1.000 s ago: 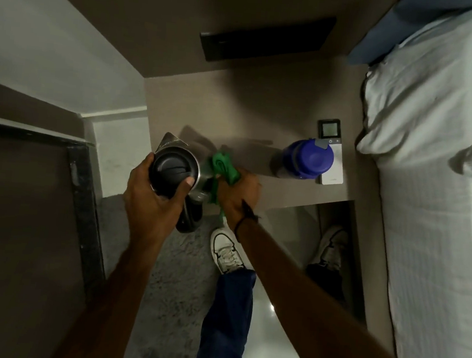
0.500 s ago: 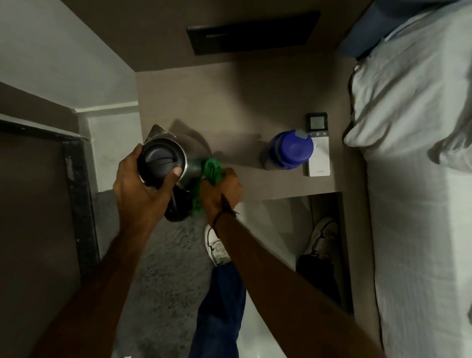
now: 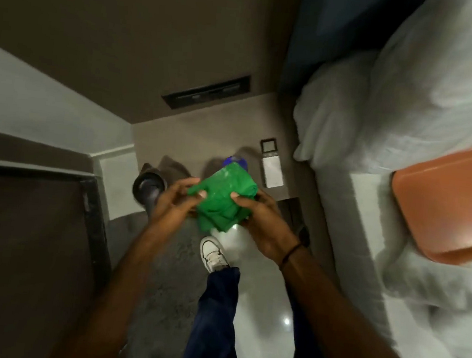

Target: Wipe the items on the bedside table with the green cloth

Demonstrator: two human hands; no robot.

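The green cloth [image 3: 221, 199] is bunched between both hands above the front edge of the bedside table [image 3: 204, 135]. My left hand [image 3: 173, 201] grips its left side, my right hand [image 3: 262, 221] its right side. The steel kettle [image 3: 148, 189] with a dark lid stands on the table's left part, just left of my left hand and free of it. Only the top of the blue bottle [image 3: 235, 161] peeks out behind the cloth. A white remote [image 3: 270, 165] lies to the right of the bottle.
A bed with white sheets [image 3: 378, 120] lies to the right, with an orange tray [image 3: 452, 199] on it. A dark switch panel [image 3: 207, 92] is on the wall behind the table. My leg and white shoe [image 3: 214, 253] are below, on a grey rug [image 3: 162, 272].
My left hand has let go of the kettle, which now stands on the table. Both hands have lifted and now hold the cloth between them. The view has shifted, showing the orange tray.
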